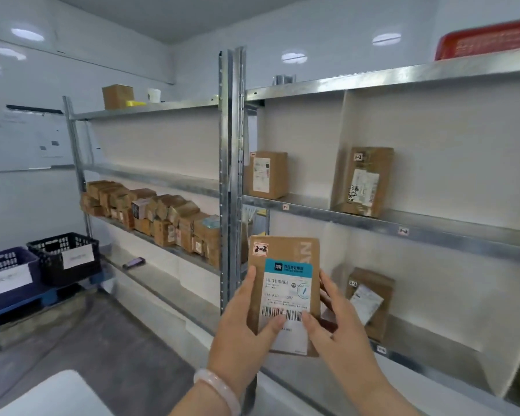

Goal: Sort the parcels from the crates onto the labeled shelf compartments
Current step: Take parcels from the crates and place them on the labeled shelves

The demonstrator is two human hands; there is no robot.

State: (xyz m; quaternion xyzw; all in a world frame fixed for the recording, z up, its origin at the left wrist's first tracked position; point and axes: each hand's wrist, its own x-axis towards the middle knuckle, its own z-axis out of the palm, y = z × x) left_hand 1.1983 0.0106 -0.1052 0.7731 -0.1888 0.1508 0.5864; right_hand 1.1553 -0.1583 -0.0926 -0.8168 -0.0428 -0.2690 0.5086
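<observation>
Both hands on one parcel (285, 283), held upright in front of the right-hand shelf unit (342, 216). Left hand (240, 319) clamps the left edge, thumb on the barcode. Right hand (333, 325) clamps the right edge, thumb on the label.

Sticker (260, 249) at the parcel's top left reads 2-2. The upper rail tag (403, 231) looks like 1-2, so the target is probably the row beneath, where a brown box (370, 301) stands, lower right. The lower rail tag (381, 349) is too blurred to read, so check it first.

Set the parcel upright beside that box, sticker outward, without toppling it.

Black crate (51, 265) and blue crate (0, 259) sit far left.
</observation>
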